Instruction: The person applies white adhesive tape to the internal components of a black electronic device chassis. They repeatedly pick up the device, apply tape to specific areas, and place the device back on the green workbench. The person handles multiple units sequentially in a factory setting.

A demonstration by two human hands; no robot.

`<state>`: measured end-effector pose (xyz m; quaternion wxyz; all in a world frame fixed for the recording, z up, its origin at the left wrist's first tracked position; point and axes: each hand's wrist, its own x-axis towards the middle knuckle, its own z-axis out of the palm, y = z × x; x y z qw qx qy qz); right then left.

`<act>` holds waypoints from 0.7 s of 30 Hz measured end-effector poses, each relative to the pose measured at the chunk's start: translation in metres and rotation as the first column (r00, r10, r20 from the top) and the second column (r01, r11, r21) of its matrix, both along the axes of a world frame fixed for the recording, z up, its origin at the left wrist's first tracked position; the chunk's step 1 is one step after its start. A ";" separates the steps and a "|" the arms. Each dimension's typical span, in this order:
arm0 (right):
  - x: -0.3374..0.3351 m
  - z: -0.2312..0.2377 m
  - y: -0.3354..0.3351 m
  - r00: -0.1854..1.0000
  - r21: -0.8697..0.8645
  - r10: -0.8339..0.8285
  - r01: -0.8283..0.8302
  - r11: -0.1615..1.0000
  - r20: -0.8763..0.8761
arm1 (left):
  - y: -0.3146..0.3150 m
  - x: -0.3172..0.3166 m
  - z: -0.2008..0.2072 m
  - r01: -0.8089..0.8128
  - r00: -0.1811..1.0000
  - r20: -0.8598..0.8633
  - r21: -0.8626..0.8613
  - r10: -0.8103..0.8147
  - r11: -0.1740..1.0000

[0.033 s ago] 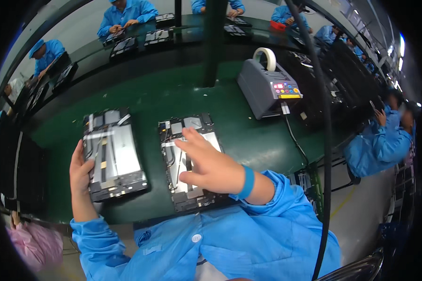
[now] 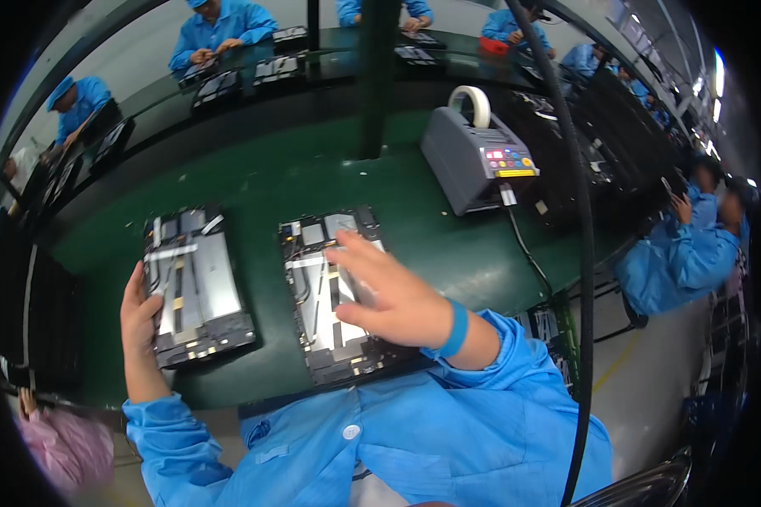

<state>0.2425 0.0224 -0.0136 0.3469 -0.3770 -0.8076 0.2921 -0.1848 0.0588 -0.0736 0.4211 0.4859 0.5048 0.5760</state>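
My left hand (image 2: 139, 313) grips the left edge of an opened tablet-like device (image 2: 216, 275), thumb on top and fingers along its side. Silver battery plates, dark boards, flat cables and white tape strips show inside this device. A second opened device (image 2: 321, 317) of the same kind lies flat to its right on the green bench. Over that one's right half spreads my right hand (image 2: 393, 300), palm down, fingers apart and holding nothing; whether it touches the surface I cannot tell. The hand hides part of the silver plate. A blue band (image 2: 455, 329) circles my right wrist.
A grey tape dispenser (image 2: 478, 160) with a pale tape roll (image 2: 472, 106) stands behind on the right, its cable (image 2: 524, 245) running toward the bench edge. A black hose (image 2: 579, 253) hangs at right. Co-workers in blue (image 2: 220, 34) sit across the bench; another person (image 2: 681, 253) is at right.
My right hand has slid slightly right over the second device. The left device, still in my left hand, has come a little nearer to me. The whole view has shifted slightly.
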 end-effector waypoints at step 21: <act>0.138 -0.027 0.024 0.684 -0.293 -0.569 0.488 0.822 -0.457 | -0.045 0.193 0.078 0.676 0.521 -0.805 0.186 -0.284 0.713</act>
